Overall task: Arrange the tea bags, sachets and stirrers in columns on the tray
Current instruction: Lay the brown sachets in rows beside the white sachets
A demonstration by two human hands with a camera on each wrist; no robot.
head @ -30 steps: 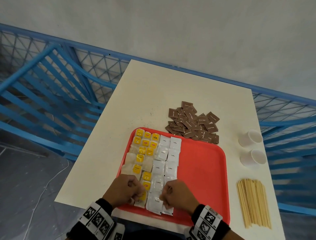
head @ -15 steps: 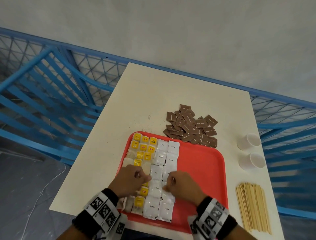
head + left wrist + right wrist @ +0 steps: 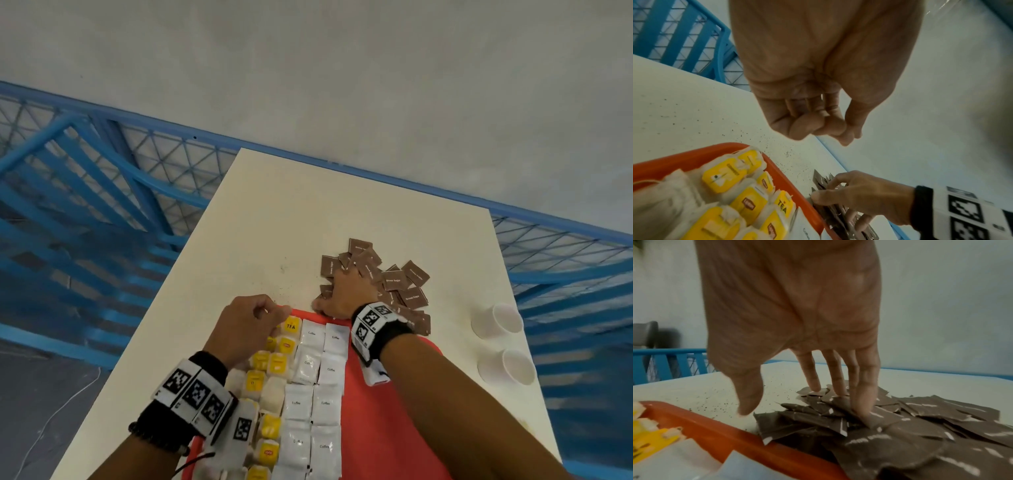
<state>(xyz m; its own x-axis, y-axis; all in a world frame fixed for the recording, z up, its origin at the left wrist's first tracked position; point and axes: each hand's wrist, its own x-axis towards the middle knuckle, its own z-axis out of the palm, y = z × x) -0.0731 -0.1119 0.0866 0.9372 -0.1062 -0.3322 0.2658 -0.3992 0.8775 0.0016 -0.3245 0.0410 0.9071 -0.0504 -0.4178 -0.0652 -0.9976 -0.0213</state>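
Soft, even light fills the head view, with only faint shadows on the pale surface [image 3: 342,212]. Railings [image 3: 85,212] bow at the left and right edges from wide-angle distortion. Both wrist views are dimmer and greenish, softly blurred, with the near corners smeared out of focus.

cream table [image 3: 308,219] with dark specks on it near the tray's far edge, two white paper cups [image 3: 497,321] side by side at its right edge, blue metal railing with mesh [image 3: 102,178] behind and left, grey wall [image 3: 342,68] beyond
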